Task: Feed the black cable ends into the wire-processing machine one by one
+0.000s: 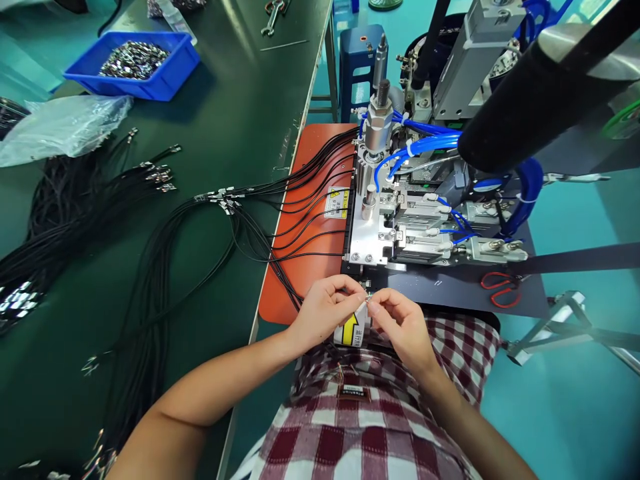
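Observation:
My left hand (329, 308) and my right hand (404, 328) meet fingertip to fingertip at the near edge of a bench machine (373, 230). Both are closed in a pinch. A tiny shiny metal piece (369, 299) shows between the fingertips, mostly covered by them; the right fingers grip it. What the left fingers pinch is hidden. Several black cables (283, 277) pass beneath my left wrist. Below the hands is a white label with a yellow arrow (351, 328). More black cables (315, 157) enter the machine's left side across an orange-red board (277, 303).
On the green table lie a cable bundle (155, 267), another cable heap (55, 213), a clear plastic bag (65, 127) and a blue bin (175, 77) of small metal parts. Red-handled scissors (500, 288) rest right of the machine. A thick black bar (530, 100) juts in overhead.

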Demonstrator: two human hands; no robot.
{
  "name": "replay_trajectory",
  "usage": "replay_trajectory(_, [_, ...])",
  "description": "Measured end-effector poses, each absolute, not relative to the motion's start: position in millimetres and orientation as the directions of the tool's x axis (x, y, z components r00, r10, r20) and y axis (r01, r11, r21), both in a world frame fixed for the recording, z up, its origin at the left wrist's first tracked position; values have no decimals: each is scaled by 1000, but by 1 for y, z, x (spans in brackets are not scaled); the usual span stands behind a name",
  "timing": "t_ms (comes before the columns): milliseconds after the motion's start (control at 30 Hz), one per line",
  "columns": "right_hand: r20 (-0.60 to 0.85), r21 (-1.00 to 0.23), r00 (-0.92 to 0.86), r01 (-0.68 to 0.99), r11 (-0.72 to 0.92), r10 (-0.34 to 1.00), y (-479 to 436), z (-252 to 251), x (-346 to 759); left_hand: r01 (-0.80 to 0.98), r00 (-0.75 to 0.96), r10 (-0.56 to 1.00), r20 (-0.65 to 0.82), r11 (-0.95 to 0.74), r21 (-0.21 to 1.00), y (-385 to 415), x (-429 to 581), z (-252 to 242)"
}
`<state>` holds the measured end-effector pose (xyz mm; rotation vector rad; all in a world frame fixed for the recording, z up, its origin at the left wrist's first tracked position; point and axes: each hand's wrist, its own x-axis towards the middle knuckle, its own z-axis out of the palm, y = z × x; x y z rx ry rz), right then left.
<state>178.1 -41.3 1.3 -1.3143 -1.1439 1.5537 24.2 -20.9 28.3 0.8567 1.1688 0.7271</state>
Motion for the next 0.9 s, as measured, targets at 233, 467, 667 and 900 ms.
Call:
replay_trajectory(233, [-249, -965, -92, -60, -255, 964, -38, 2, 178, -56, 241, 856, -457, 483, 874, -21, 25, 32])
replay_trajectory(467, [-300, -917, -167, -219, -332, 939, -38, -3, 175, -139, 296, 845, -447, 501, 854, -22, 19, 28])
replay_trajectory(667, [-363, -824, -383, -295, -484, 850, -28, -7, 183, -37, 431, 769, -473, 538, 842, -18, 7, 27])
replay_trajectory(900, [-293, -873, -464, -228, -432, 836, -20, -6, 192, 48, 479, 726, -494, 540, 840, -13, 6, 29])
